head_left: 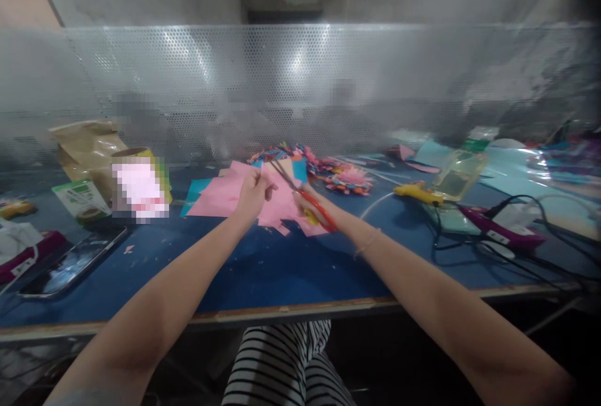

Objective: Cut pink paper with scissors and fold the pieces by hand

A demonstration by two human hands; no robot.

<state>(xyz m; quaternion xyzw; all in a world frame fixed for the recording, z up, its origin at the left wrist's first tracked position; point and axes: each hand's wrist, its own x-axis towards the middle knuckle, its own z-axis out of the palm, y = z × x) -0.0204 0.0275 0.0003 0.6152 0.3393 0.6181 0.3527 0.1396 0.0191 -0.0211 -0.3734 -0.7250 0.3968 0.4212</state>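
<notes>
Pink paper (216,197) lies in overlapping sheets on the blue table (197,249), with teal paper showing at its left edge. My left hand (255,193) is closed, pinching a piece of pink paper between thumb and fingers. In my right hand (312,201) is a pair of scissors (323,211) with red and yellow handles. The scissors' dark blades point up and left, close to the pink paper by my left hand. Blur hides whether the blades touch it. Behind the hands lie bunches of fringed coloured paper (350,179).
On the right are a yellow glue gun (417,192), a clear bottle (462,171), cables and a purple power strip (507,231). At left lie a phone (72,263), a green-white box (82,199) and a brown paper bag (89,146). A perforated metal screen (263,74) stands behind.
</notes>
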